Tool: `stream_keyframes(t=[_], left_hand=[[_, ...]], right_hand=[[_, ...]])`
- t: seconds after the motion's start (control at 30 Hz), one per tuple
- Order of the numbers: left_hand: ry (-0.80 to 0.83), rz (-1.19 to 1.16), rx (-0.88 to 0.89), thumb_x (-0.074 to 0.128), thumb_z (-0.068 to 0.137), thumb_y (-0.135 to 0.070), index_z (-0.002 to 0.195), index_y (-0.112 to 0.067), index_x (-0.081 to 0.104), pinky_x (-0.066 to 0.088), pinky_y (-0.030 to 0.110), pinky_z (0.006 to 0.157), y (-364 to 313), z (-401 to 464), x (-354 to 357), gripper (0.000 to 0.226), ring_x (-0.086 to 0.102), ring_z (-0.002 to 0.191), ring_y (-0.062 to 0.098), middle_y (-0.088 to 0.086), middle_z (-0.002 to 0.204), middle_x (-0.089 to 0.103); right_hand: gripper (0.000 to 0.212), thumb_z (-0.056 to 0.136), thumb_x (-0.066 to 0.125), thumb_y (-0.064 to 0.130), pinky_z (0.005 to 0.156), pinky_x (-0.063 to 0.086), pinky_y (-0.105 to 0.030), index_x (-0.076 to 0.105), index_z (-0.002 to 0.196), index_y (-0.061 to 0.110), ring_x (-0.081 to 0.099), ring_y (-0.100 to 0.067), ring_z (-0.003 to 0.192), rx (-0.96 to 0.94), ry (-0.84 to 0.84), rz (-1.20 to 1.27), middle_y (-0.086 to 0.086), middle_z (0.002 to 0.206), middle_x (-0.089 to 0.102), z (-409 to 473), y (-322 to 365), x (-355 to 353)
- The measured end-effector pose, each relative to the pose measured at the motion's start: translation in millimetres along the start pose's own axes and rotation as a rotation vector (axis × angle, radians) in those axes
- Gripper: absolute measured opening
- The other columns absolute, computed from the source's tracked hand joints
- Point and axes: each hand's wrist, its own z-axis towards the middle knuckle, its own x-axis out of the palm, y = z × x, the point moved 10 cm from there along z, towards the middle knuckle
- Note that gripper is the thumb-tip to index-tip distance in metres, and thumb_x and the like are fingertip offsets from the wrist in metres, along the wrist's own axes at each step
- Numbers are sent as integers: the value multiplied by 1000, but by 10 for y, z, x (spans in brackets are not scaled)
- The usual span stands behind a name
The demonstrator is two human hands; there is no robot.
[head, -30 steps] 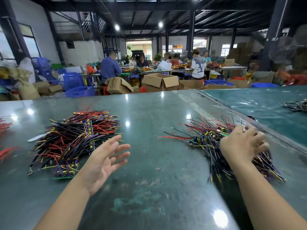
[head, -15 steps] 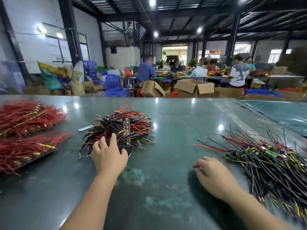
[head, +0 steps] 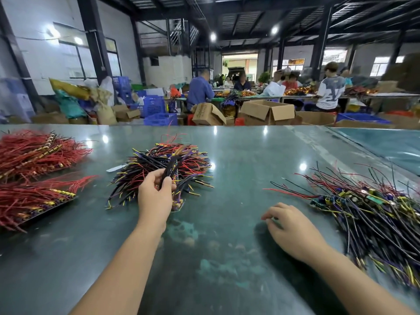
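Note:
A stack of small circuit boards with black, yellow and red wires [head: 145, 169] lies on the green table [head: 238, 155], centre left. My left hand [head: 155, 194] grips a bunch of dark wires from that stack and holds it up at the stack's near edge. My right hand [head: 293, 228] rests on the table with loosely curled fingers and holds nothing. Just right of it spreads a loose heap of wired boards [head: 372, 208].
Two bundles of red wires, one [head: 34, 151] behind the other [head: 29, 196], lie at the table's left edge. A second green table [head: 386, 144] adjoins at the right. Beyond the far edge stand cardboard boxes [head: 266, 112], blue crates [head: 159, 110] and several seated people.
The view has swung left. My left hand went from open in the air, to resting on the stack, to gripping wires. My right hand left the right heap and now rests on the table.

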Motion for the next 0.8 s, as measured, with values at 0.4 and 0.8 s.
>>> stream_keyframes(t=[0.4, 0.8], left_hand=[[488, -557, -105, 52, 89, 1, 100, -13, 60, 53, 24, 66, -308, -736, 806, 19, 59, 67, 9, -3, 77, 64], [438, -279, -333, 54, 94, -14, 76, -14, 59, 47, 26, 68, 35, -852, 830, 19, 56, 66, 11, -1, 72, 60]], right_hand=[[22, 92, 59, 29, 69, 56, -24, 63, 101, 10, 70, -20, 75, 399, 263, 1396, -10, 95, 69, -184, 525, 406], [19, 80, 62, -8, 77, 57, -29, 69, 90, 7, 69, -17, 82, 363, -104, 1523, -6, 86, 74, -96, 239, 175]])
